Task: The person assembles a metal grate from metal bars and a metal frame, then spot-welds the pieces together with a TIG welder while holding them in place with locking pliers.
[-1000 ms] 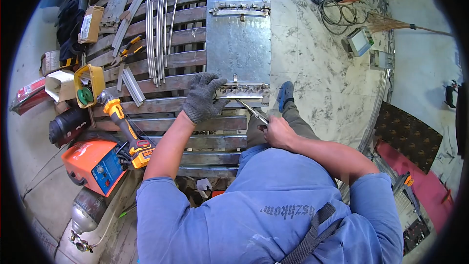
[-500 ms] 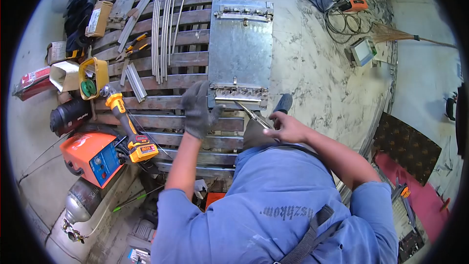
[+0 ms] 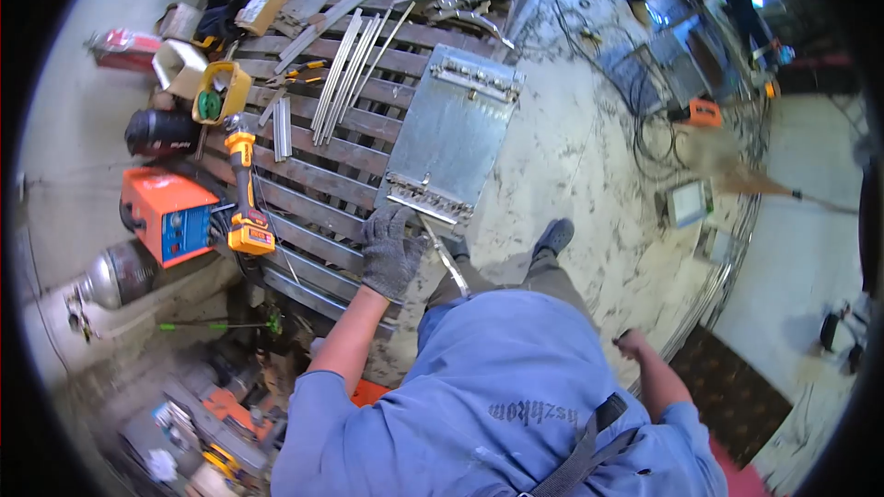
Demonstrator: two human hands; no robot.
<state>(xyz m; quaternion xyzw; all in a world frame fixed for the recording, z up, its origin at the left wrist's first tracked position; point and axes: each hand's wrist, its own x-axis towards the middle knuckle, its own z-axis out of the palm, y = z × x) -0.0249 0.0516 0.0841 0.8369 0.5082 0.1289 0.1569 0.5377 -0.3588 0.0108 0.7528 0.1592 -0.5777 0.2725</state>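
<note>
My left hand [image 3: 390,253], in a dark grey knit glove, has its fingers extended at the near left corner of a flat metal plate [image 3: 449,136]. Rows of small metal pieces [image 3: 429,200] run across the plate near both its ends. Just right of the gloved thumb, a long, slim, plier-like metal tool [image 3: 446,256] slants from the plate's near edge down to my waist. Away to the right, my bare right hand [image 3: 632,343] hangs beside my body, apart from the plate and tool. Its fingers are dark and blurred.
The plate lies on a slatted metal rack [image 3: 359,166] with several thin rods [image 3: 350,78]. To the left are a yellow angle grinder [image 3: 244,189], an orange welding machine [image 3: 170,216] and a gas cylinder [image 3: 120,276]. Cables [image 3: 645,143] and a broom [image 3: 737,175] lie right.
My right hand has let go of the plier-like tool and swung out to the right. My left hand has come in against the plate's near corner. The view has turned and shifted.
</note>
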